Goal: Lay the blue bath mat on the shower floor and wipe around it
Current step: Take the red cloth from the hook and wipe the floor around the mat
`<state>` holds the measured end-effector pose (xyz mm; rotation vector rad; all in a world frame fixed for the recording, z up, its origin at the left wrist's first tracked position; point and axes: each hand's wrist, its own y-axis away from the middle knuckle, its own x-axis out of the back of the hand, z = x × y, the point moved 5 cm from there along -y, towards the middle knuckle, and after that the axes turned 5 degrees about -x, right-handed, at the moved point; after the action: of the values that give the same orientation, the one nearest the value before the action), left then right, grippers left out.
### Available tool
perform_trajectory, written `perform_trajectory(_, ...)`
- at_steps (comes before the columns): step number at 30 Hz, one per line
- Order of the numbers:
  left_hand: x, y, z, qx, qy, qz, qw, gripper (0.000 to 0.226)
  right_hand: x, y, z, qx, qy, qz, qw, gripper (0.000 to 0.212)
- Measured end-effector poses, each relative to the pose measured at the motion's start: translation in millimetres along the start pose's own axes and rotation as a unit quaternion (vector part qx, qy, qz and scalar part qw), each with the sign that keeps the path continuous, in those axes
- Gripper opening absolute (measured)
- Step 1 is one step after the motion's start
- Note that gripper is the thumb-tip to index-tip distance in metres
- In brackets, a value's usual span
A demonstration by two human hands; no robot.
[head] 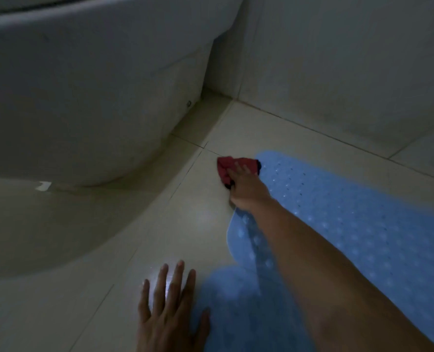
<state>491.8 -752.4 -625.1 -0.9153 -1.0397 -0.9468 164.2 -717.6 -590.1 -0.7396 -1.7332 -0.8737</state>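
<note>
Flat on the pale floor tiles (pixel 124 250), closest to the camera, lies the left hand (pixel 168 308), fingers straight and spread, palm down, its thumb at the near edge of the blue bath mat (pixel 350 219). That mat, dotted with small round bumps and holes, stretches along the floor from the lower middle of the view toward the wall (pixel 337 72) on the far right; its near part looks creased or folded under the right forearm. Beyond the left hand, at the mat's far left corner, the right hand (pixel 246 186) presses a bunched red cloth (pixel 229 166) onto the tile, fingers curled over it. The cloth touches the floor just beside the mat's edge, partly overlapping the corner. Left of the mat stands a white toilet base (pixel 83 97), its curved foot meeting the floor well apart from the cloth. Dim light leaves the mat's fine detail blurred.
</note>
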Motion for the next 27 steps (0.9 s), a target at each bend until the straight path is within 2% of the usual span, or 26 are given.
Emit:
perform_trajectory(5, -4.8, 1.4, -5.1, -0.013, 0.012, -0.007, 1.000, 0.074, -8.7, -19.7, -16.3, -0.076, 0.024, -0.013, 0.997, 0.069)
perform_trajectory(9, -8.8, 2.3, -5.9, -0.006, 0.011, -0.058, 0.998, 0.074, -22.0, 5.3, -18.1, -0.046, 0.032, -0.032, 0.998, 0.067)
perform_trajectory(14, -3.9, -0.1, -2.3, -0.001, 0.038, -0.089, 0.995, 0.074, -36.7, 47.1, -38.7, 0.002, -0.009, -0.015, 1.000, 0.058)
perform_trajectory(17, 9.7, -3.8, -9.2, 0.027, 0.154, -0.071, 0.985, 0.072, -47.4, 82.3, -59.7, 0.000, -0.015, -0.022, 1.000, 0.060)
perform_trajectory(19, 31.4, 2.3, -25.6, 0.080, 0.219, -0.051, 0.971, 0.070, -64.4, 115.3, -79.7, 0.007, -0.008, -0.028, 1.000, 0.057)
perform_trajectory(21, 60.8, 21.3, -48.0, 0.130, 0.206, -0.017, 0.970, 0.062, -80.2, 159.1, -107.7, 0.047, 0.028, -0.049, 0.997, 0.069)
perform_trajectory(22, 75.4, 34.3, -59.1, 0.158, 0.193, -0.022, 0.968, 0.059, -85.9, 182.1, -123.4, 0.057, 0.043, -0.076, 0.995, 0.072)
perform_trajectory(24, 112.1, 56.1, -68.5, 0.214, 0.192, -0.054, 0.956, 0.057, -65.1, 235.0, -151.0, 0.023, 0.020, -0.186, 0.982, 0.052)
perform_trajectory(26, 160.8, 68.8, -58.8, 0.278, 0.234, -0.113, 0.925, 0.047, -24.4, 286.9, -169.3, -0.004, -0.034, -0.343, 0.939, 0.031)
perform_trajectory(27, 188.9, 72.7, -52.1, 0.296, 0.256, -0.142, 0.909, 0.041, 7.7, 308.7, -173.5, -0.032, -0.080, -0.378, 0.922, 0.022)
